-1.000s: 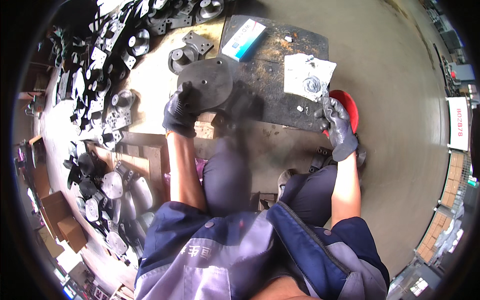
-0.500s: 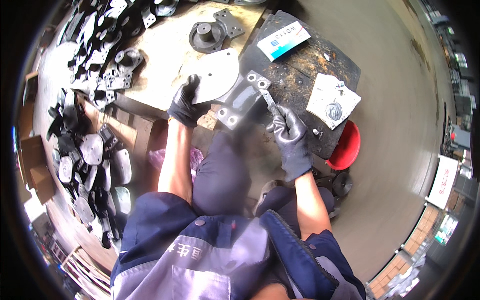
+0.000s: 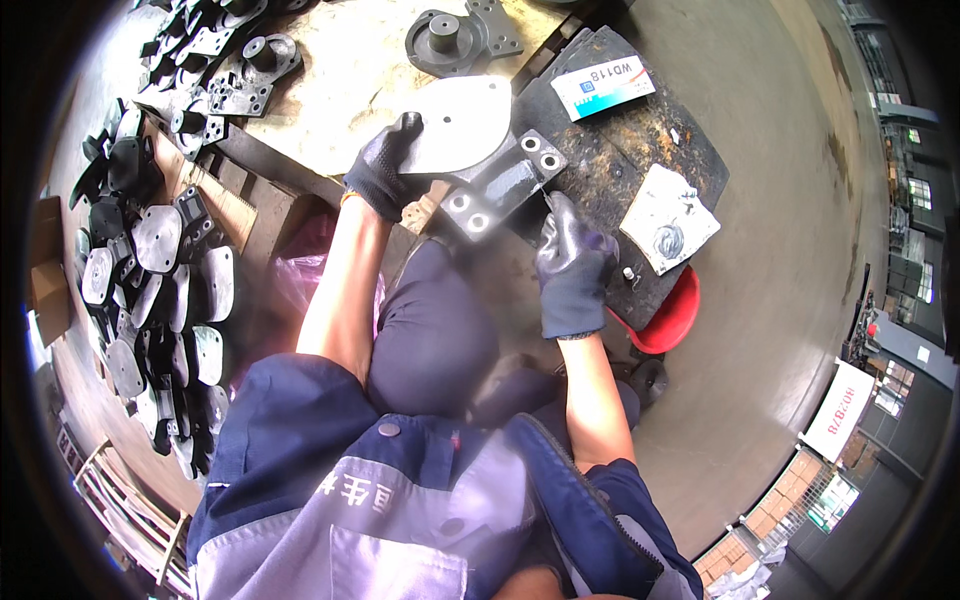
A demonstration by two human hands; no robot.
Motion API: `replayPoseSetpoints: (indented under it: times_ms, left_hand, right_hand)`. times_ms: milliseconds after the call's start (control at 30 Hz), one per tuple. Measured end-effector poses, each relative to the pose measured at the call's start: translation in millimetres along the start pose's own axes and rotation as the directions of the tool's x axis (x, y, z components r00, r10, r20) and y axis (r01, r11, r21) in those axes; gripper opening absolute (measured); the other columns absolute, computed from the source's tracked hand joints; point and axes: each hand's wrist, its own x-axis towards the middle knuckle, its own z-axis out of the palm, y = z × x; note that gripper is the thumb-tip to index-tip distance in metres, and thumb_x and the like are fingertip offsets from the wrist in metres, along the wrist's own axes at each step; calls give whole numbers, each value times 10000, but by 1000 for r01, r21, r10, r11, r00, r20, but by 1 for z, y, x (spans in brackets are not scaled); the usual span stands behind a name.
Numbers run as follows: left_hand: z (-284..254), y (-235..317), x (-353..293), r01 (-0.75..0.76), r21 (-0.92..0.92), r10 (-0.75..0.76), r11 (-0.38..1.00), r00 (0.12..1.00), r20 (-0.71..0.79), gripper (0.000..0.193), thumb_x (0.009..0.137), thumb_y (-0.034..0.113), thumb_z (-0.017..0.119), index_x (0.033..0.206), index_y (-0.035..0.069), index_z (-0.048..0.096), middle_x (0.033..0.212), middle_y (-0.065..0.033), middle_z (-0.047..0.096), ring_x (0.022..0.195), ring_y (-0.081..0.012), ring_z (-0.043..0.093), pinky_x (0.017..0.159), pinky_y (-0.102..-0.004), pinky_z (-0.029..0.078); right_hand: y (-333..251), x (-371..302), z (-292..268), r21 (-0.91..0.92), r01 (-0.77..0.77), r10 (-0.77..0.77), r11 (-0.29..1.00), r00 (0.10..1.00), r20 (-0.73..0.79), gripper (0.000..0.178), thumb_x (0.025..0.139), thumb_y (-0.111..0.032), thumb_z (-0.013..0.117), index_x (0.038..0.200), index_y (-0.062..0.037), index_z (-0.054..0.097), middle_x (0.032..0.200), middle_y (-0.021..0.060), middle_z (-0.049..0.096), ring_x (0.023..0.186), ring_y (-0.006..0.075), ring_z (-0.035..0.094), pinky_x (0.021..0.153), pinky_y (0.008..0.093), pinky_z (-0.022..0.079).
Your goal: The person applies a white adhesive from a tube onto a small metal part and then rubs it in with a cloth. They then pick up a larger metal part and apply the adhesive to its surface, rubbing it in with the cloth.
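My left hand [image 3: 385,165], in a dark glove, is closed on the near-left edge of a metal casting. It has a pale rounded plate [image 3: 455,130] and a darker bracket [image 3: 505,185] with bored holes at its corners. A wet-looking grey patch covers the bracket's recessed middle. Just right of the bracket, my gloved right hand [image 3: 575,260] is closed on a thin flat metal scraper [image 3: 547,196]. The scraper's tip is by the bracket's right edge; whether it touches cannot be told. Most of the scraper is hidden by fingers.
On the dark worn board [image 3: 690,140] lie a white-and-blue box [image 3: 603,88] and a white sheet [image 3: 690,215] with grey paste. A red bowl [image 3: 670,320] stands below its edge. Another casting [image 3: 440,45] rests on the wooden table; several more are piled at left [image 3: 155,240].
The whole view has shifted. My right hand has turned, so the scraper, seen flat before against the bracket's upper right, now shows only a thin tip lower along its right edge. My left hand keeps its grip.
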Motion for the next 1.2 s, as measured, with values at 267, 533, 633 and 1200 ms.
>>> replayPoseSetpoints:
  times_ms: [267,533,633,1200]
  left_hand:
    - [-4,4,-1,25,32,-27,999,998,51,467,712,160,746,1140,28,612,986,-189,673,947,-295,660,810,-333,517]
    - [0,3,7,163,50,-169,985,970,175,396,732,133,715,1105,37,628,948,-158,689,920,-252,674,766,-309,521]
    - [-1,5,4,198,-24,-191,980,968,161,372,737,121,704,1094,45,633,921,-140,694,895,-239,679,757,-301,522]
    - [14,-22,6,202,16,-201,979,963,182,599,643,146,721,1211,12,589,1026,-184,661,1001,-273,648,861,-298,516]
  right_hand:
    - [17,-12,30,-235,-286,347,929,893,286,333,851,-314,601,1128,-134,644,772,148,662,736,294,673,744,401,520]
    - [1,-14,11,-251,18,48,968,967,251,487,806,-138,593,1287,-83,535,909,96,612,772,247,612,695,365,484]
    - [3,-15,7,-268,45,29,962,964,264,542,787,-105,587,1323,-79,515,947,95,591,800,237,592,680,358,475]
    - [28,-29,17,-86,172,-149,981,962,227,644,709,-69,637,1337,-145,517,1015,77,579,778,270,562,670,393,462]
